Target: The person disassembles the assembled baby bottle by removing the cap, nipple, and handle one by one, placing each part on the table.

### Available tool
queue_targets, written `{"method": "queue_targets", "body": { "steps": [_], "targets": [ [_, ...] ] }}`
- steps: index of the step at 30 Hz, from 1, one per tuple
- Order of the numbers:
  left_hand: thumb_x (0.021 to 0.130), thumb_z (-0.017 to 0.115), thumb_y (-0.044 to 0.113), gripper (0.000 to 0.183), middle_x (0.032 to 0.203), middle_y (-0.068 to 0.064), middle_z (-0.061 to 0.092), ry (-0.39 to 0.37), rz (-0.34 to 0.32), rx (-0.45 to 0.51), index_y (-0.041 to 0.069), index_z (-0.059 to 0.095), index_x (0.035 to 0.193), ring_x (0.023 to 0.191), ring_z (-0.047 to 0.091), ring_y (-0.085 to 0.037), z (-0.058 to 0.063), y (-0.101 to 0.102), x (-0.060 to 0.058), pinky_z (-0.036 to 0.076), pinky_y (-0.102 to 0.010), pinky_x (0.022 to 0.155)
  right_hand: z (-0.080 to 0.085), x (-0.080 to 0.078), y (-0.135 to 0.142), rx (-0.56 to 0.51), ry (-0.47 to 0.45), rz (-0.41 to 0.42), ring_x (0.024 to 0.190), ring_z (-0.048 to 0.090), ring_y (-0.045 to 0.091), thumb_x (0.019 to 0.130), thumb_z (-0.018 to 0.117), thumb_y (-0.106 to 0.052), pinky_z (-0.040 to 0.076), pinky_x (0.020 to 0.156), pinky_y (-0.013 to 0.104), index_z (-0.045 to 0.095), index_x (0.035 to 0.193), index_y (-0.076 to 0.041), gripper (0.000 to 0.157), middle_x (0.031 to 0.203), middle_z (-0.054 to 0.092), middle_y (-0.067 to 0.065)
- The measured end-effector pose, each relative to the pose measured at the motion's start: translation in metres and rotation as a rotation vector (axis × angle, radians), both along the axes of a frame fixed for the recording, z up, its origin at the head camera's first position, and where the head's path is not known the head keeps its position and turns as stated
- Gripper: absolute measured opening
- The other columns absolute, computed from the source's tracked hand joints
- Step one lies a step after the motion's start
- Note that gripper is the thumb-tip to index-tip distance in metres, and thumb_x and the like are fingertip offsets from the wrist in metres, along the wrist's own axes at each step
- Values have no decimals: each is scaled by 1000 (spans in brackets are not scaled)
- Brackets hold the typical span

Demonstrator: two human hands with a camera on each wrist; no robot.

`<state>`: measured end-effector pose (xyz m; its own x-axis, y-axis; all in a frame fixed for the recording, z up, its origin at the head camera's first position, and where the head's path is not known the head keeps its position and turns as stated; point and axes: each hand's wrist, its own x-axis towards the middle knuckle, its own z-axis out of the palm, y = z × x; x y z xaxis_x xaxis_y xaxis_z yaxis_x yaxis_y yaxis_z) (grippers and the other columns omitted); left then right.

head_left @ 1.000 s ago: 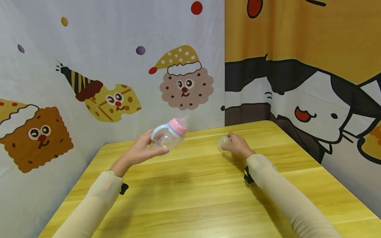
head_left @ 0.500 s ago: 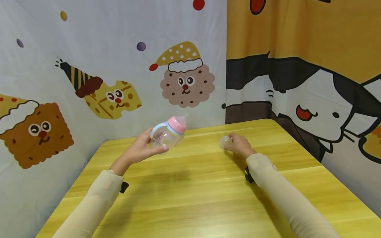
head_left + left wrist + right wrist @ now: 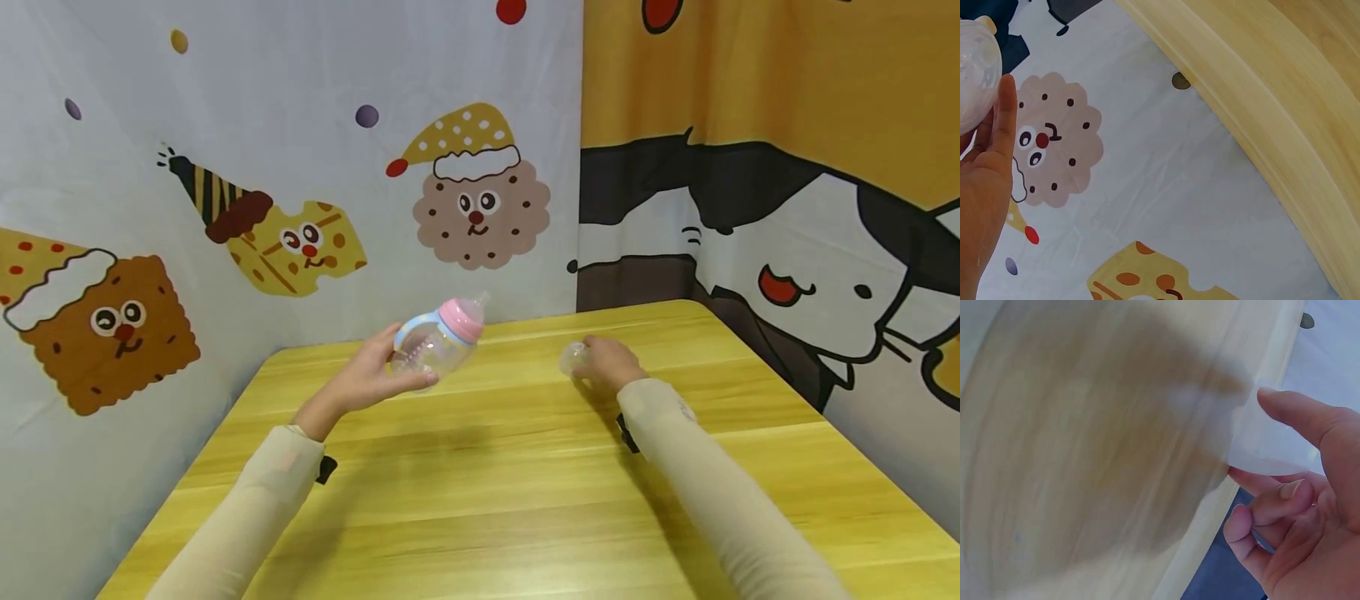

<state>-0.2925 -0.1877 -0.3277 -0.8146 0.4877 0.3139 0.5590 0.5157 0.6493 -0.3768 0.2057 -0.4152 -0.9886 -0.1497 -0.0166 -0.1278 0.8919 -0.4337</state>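
Note:
A clear baby bottle (image 3: 429, 354) with a pink collar, blue-and-white handle and clear teat is held tilted above the table by my left hand (image 3: 367, 375). Its teat points up and to the right. In the left wrist view, only part of the bottle (image 3: 977, 75) shows at the left edge, against the fingers. My right hand (image 3: 611, 364) pinches a translucent bottle cap (image 3: 573, 359) low over the table, apart from the bottle. The right wrist view shows the cap (image 3: 1263, 444) between the thumb and fingers, with the other fingers curled beneath.
Under both hands lies a yellow wood-grain table (image 3: 480, 500). A white curtain (image 3: 300, 83) with cartoon biscuits and cheese hangs behind its far edge. A cartoon-animal curtain (image 3: 810, 250) borders the right side. Each wrist carries a small black device.
The head view has shifted slightly. The left hand still grips the bottle at much the same tilt. The right hand keeps the cap and has turned a little, covering more of it.

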Motion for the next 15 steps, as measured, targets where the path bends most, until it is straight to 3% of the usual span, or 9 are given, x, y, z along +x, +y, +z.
{"method": "queue_targets", "body": {
  "steps": [4, 8, 15],
  "targets": [
    [82, 80, 32, 68, 123, -3, 56, -23, 12, -8, 24, 44, 139, 102, 60, -21, 2, 4, 2, 53, -40, 82, 2, 0, -4, 35, -1, -2, 110, 57, 42, 86, 70, -26, 47, 91, 57, 47, 139, 1, 63, 125, 59, 25],
    [82, 79, 27, 64, 122, -8, 58, -30, -7, 0, 17, 47, 137, 100, 61, -22, 8, 12, 11, 53, -41, 81, 2, 1, -8, 69, -10, -21, 110, 57, 42, 87, 71, -26, 48, 90, 57, 48, 137, 1, 61, 123, 60, 25],
    [82, 79, 28, 60, 119, -1, 58, -18, -20, 8, 16, 50, 134, 100, 61, -18, 9, 22, 16, 53, -39, 83, 1, -1, -9, 83, -3, -39, 106, 59, 42, 85, 73, -24, 49, 88, 56, 51, 133, 2, 59, 118, 61, 25]
  ]
}}
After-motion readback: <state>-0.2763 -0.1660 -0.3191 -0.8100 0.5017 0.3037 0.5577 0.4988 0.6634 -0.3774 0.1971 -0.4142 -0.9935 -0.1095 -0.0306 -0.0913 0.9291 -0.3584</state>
